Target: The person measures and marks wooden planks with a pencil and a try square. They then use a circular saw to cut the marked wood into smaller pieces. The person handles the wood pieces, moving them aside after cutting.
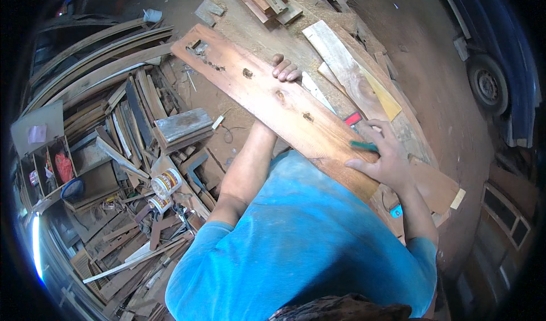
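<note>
Brown plank (283, 115), long axis diagonal, far end leftward.

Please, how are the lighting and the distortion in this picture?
Head view: corners fall to black; long boards at left bend into curves; a light strip glares at the left rim; the plank is well lit, while dark shadow covers part of the blue shirt.

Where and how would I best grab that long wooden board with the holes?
I'd take the board by both long edges near its far-left end, coming from the left. That end juts out past the left hand, which curls over the far edge, and the long edges look fairly straight. Better to keep clear of the ragged hole there.
</note>
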Demonstrator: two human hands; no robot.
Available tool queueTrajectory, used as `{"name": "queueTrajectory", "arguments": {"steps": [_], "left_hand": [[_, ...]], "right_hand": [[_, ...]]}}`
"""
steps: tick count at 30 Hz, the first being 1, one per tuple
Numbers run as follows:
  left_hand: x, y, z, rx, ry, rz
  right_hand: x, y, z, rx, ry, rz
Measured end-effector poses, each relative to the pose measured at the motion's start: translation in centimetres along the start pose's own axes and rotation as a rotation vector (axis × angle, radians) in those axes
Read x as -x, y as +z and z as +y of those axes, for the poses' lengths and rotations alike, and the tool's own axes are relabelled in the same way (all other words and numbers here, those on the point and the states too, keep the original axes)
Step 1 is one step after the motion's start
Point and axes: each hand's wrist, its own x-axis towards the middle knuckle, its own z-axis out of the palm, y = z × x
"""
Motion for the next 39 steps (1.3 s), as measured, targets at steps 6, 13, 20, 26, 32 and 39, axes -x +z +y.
{"name": "queueTrajectory", "arguments": {"steps": [6, 13, 20, 26, 32, 39], "left_hand": [[-0.7, 2.2, 0.5, -0.166, -0.051, 0.013], [-0.9, 0.3, 2.9, -0.125, -0.029, 0.013], [-0.8, 0.7, 3.3, -0.193, 0.011, 0.054], [1.4, 1.0, 4.1, -0.138, 0.049, 0.145], [2.3, -0.5, 5.5, -0.280, 0.146, 0.247], [2.3, 4.4, 5.5, -0.576, 0.209, 0.440]], "right_hand": [[-1.3, 0.4, 0.9, -0.144, 0.203, -0.206], [-2.3, 1.7, 1.8, -0.234, 0.253, -0.268], [-2.8, 2.4, 2.0, -0.214, 0.200, -0.263], [-3.2, 3.4, 3.3, -0.437, 0.360, -0.350], [-3.3, 5.3, 5.6, -0.635, 0.459, -0.470], [-4.3, 4.0, 4.1, -0.344, 0.291, -0.188]]}}
